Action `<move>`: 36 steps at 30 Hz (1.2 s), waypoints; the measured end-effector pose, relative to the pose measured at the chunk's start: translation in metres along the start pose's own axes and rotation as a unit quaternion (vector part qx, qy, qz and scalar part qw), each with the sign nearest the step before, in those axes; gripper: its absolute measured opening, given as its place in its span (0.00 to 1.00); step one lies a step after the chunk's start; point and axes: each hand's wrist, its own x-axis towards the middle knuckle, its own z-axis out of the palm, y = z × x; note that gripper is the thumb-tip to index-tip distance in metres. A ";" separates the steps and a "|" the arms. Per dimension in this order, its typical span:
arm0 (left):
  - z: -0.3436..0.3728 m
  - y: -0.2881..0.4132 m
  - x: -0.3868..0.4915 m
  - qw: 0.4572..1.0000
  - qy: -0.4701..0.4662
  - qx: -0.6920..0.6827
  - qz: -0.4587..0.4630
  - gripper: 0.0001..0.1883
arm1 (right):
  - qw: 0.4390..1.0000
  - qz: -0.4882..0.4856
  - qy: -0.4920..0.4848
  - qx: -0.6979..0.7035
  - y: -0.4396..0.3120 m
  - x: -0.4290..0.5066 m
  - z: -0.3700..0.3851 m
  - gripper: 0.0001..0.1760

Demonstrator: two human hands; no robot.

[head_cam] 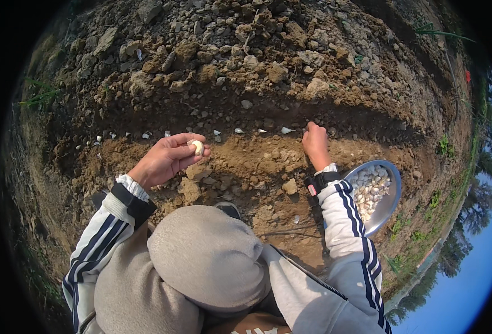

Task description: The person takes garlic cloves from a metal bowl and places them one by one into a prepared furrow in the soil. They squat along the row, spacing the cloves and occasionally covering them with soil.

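Note:
My left hand [168,158] pinches a pale garlic clove [197,147] between thumb and fingers, above the near edge of a furrow. Along the furrow [229,110] lies a spaced row of garlic cloves, among them a larger clove [287,130] just left of my right hand [316,144]. That hand reaches down to the soil at the row's right end with its fingers bent together. Its fingertips are partly hidden, so whether they hold a clove is unclear. A metal bowl [390,208] full of loose cloves stands beside my right forearm, which covers part of its rim.
Clods and stones [246,37] cover the raised soil beyond the furrow. Below me show my knee [204,250] in grey fleece and a shoe tip [228,208]. Green weeds [445,146] grow at the right, and green shoots [41,94] at the left.

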 end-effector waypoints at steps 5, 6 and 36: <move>0.006 -0.004 0.005 0.999 -0.005 0.052 -0.009 0.14 | 0.999 0.002 0.009 0.053 0.010 0.002 0.002 0.06; 0.006 -0.005 0.004 0.998 -0.012 0.058 -0.005 0.14 | 0.993 0.022 -0.002 0.119 0.009 0.001 -0.003 0.07; 0.003 -0.025 -0.009 0.994 -0.013 0.105 -0.005 0.07 | 0.752 0.240 -0.006 0.614 -0.018 -0.062 -0.069 0.06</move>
